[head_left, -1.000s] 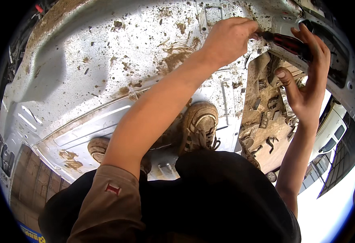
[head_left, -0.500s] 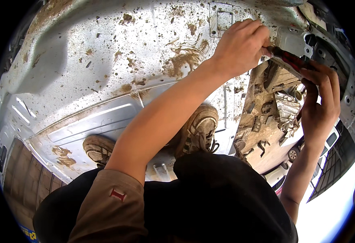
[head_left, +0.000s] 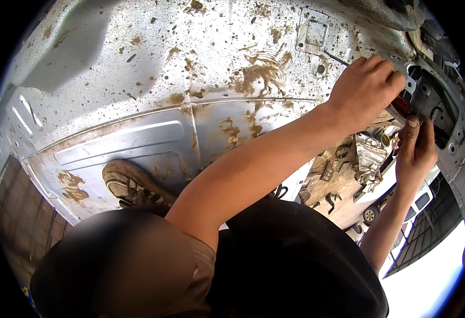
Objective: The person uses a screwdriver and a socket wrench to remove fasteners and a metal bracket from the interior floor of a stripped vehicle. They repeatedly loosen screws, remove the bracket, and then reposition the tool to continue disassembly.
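Note:
My left hand is curled around a red-and-black-handled tool at the upper right, its fingers partly hiding it. My right hand pinches the lower end of that handle with thumb and fingers. A thin dark shaft or rod runs from beside my left knuckles toward a rectangular bracket on the dirty silver metal panel. Just right of my hands is a cut-out metal frame with holes; what the tool touches there is too hidden to tell.
My shoe rests on the lower panel. Through an opening at the right, a dirty floor with scattered dark parts and crumpled material shows. A white vehicle stands beyond. Dark piping or metal runs along the top right edge.
My left hand has moved right and down, and my right hand has closed on the handle lower down. The view has shifted, showing more of the bracket and a dark shaft.

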Demonstrator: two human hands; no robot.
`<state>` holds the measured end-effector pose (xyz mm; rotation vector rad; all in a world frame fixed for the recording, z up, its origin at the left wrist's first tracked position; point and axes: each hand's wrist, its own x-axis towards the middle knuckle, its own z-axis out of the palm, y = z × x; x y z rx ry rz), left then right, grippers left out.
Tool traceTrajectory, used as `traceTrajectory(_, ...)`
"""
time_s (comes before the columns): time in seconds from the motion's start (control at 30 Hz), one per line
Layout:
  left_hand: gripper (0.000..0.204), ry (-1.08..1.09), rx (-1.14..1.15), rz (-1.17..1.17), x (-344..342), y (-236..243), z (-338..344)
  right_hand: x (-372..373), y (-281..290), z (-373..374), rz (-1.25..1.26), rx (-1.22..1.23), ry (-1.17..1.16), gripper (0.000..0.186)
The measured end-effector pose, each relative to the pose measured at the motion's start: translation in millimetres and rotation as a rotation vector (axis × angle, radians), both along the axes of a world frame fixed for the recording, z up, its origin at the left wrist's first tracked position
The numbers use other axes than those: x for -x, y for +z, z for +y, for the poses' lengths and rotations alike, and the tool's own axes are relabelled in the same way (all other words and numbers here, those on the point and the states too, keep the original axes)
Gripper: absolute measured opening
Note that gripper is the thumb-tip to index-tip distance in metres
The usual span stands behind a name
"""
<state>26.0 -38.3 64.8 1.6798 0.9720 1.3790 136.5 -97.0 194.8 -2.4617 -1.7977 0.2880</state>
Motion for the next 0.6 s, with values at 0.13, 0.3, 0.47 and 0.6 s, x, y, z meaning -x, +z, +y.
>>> traceTrajectory(0.13,0.027,0.049,-0.02,0.083,-5.1,1.1,-0.9,19.1,0.9,8.0,-0.103,-0.093,0.168,0.016)
traceTrajectory(0.3,0.019,-0.285,-0.03,0.142,-1.0,-3.8,-9.1,12.4,-1.3,12.5,-0.096,-0.12,0.511,0.03)
traceTrajectory(0.47,0.021,-0.273,0.011,0.065,-1.3,-11.2,-12.7,5.3,-16.2,0.9,0.309,-0.131,0.365,0.029)
traceTrajectory(0.6,0.023,-0.274,-0.012,0.036,-5.9,-12.7,-16.8,-10.9,-29.9,-13.3,0.373,-0.181,0.162,0.029)
